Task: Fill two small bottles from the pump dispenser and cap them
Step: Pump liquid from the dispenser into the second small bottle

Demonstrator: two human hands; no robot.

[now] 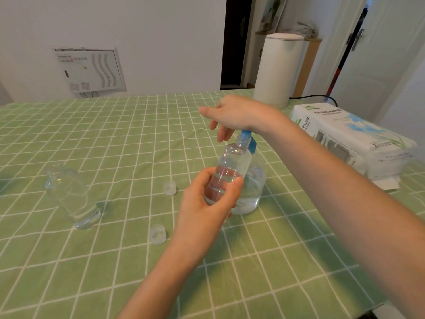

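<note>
My left hand (pixel 207 203) grips a small clear bottle (pixel 230 166), tilted, its open neck up under the blue pump spout (pixel 246 135). Liquid fills roughly the lower half of this bottle. My right hand (pixel 232 113) rests palm down on top of the blue pump head, fingers relaxed and hanging. The clear pump dispenser (pixel 253 189) stands on the table right behind the small bottle, partly filled. A second small clear bottle (pixel 71 194) stands uncapped at the left. Two clear caps lie on the cloth, one (pixel 169 188) farther back and one (pixel 157 234) nearer to me.
The table wears a green checked cloth (pixel 115 261). A pack of tissue paper (pixel 345 132) lies at the right edge. A white cylindrical appliance (pixel 278 67) with a black cord stands at the back right.
</note>
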